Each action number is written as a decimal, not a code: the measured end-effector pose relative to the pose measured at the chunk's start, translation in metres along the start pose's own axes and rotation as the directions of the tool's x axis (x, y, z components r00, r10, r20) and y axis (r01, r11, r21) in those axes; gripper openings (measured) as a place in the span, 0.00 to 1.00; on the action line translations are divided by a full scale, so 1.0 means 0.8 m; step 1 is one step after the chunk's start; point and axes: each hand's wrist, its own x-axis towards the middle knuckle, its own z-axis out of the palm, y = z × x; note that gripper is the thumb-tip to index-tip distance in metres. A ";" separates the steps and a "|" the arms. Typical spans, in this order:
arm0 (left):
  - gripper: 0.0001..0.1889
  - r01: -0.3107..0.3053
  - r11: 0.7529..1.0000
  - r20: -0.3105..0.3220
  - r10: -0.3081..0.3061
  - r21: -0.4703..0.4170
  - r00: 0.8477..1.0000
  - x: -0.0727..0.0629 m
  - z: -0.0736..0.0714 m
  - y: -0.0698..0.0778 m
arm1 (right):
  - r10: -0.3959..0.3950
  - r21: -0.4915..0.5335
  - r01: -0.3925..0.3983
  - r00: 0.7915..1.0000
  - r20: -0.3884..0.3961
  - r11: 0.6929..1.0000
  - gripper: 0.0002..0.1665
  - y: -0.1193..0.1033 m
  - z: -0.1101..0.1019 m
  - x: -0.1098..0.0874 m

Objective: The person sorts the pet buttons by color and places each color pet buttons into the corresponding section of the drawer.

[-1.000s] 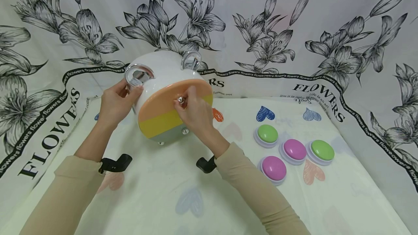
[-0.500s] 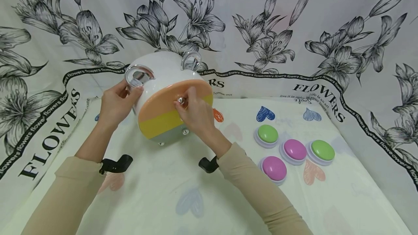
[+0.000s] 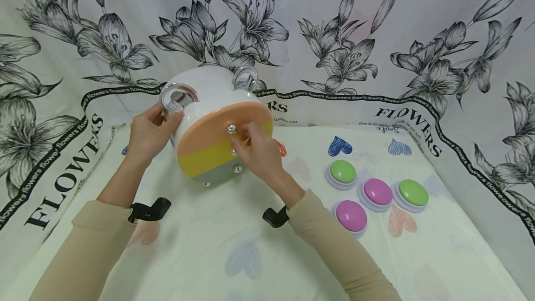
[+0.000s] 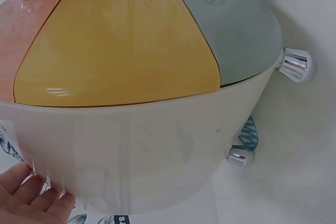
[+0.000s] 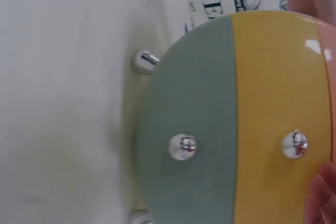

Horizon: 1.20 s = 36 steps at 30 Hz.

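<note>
A glossy white rounded container [image 3: 205, 80] is tilted so that its front faces me, striped with orange [image 3: 209, 124], yellow [image 3: 205, 159] and grey-green [image 3: 217, 173] panels. Each panel bears a silver knob, such as the grey-green one's knob [image 5: 182, 147]. My left hand [image 3: 150, 131] holds the container's left side beside a chrome ring [image 3: 177, 96]; its fingertips [image 4: 39, 195] lie against the white wall in the left wrist view. My right hand [image 3: 261, 152], fingers loosely bent, is just right of the yellow panel's knob [image 5: 295, 144] and holds nothing.
To the right on the heart-printed cloth [image 3: 251, 264] stand several push lights: green [image 3: 342, 171] and magenta [image 3: 351, 215] domes on white bases. A flower-printed curtain [image 3: 334, 36] rises close behind the container. Another chrome ring [image 3: 245, 78] juts from the container's top right.
My right hand has let go of the orange panel's knob and moved down and right, uncovering the yellow panel's knob. My left hand and the container stay as they were.
</note>
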 end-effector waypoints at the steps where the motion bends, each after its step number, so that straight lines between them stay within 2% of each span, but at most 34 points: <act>1: 0.37 0.002 1.000 0.001 -0.002 -0.002 1.000 0.000 0.000 0.000 | 0.004 0.001 -0.004 1.000 0.004 1.000 0.14 0.002 0.002 -0.003; 8: 0.37 0.016 1.000 0.003 -0.016 -0.009 1.000 0.001 0.001 0.002 | 0.021 0.018 -0.021 0.999 0.038 1.000 0.15 0.015 0.013 -0.018; 13: 0.37 0.005 1.000 -0.006 -0.005 -0.008 1.000 -0.001 0.001 0.001 | 0.041 0.005 -0.041 0.998 0.050 0.999 0.14 0.020 0.022 -0.027; 20: 0.37 -0.006 1.000 -0.010 0.006 -0.008 1.000 -0.001 0.001 -0.001 | 0.081 0.049 -0.085 0.994 0.078 0.995 0.14 0.023 0.036 -0.036; 32: 0.37 -0.012 1.000 -0.014 0.012 -0.018 1.000 -0.001 0.002 0.000 | 0.135 0.029 -0.134 0.990 -0.036 0.991 0.16 0.008 0.050 -0.030; 36: 0.37 -0.007 1.000 -0.013 0.007 -0.018 1.000 -0.002 0.002 0.000 | 0.148 0.006 -0.148 0.988 -0.041 0.989 0.15 0.003 0.049 -0.028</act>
